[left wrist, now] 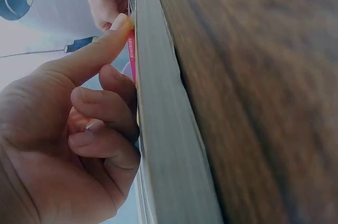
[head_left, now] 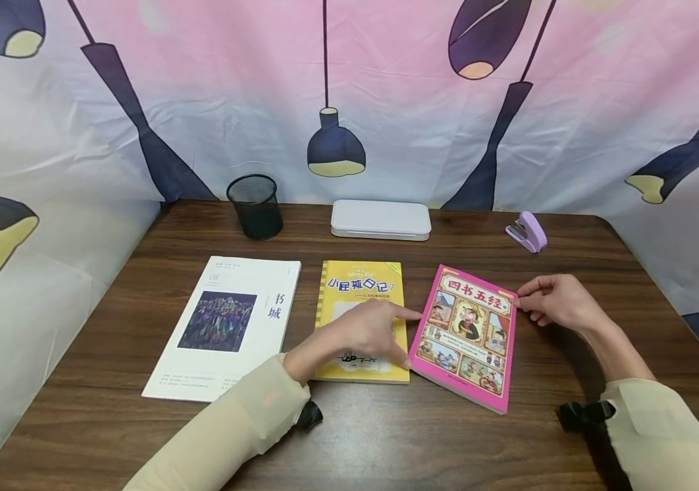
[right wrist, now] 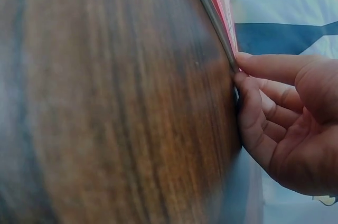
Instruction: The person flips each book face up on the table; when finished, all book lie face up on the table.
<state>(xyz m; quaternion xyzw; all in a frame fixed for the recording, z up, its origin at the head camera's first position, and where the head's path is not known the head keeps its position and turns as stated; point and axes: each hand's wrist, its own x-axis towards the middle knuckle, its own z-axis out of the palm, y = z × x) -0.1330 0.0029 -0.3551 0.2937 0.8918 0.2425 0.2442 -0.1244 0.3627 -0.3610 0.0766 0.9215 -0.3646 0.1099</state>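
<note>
A pink book (head_left: 468,334) with cartoon panels on its cover lies slightly turned on the wooden table. At its upper right corner, my right hand (head_left: 560,300) pinches the edge between thumb and fingertips, as the right wrist view also shows. My left hand (head_left: 370,331) is over a yellow book (head_left: 358,273), partly covering its cover. The left index finger and thumb are spread toward the pink book's left edge, at or very near it. In the left wrist view the other fingers (left wrist: 100,105) curl loosely beside the yellow book's page edges. Left of that lies a white book (head_left: 220,327).
Along the back of the table (head_left: 355,436) stand a black mesh pen cup (head_left: 255,208), a white flat case (head_left: 380,219) and a lilac stapler (head_left: 528,232). Behind them hangs a lamp-patterned cloth (head_left: 251,88).
</note>
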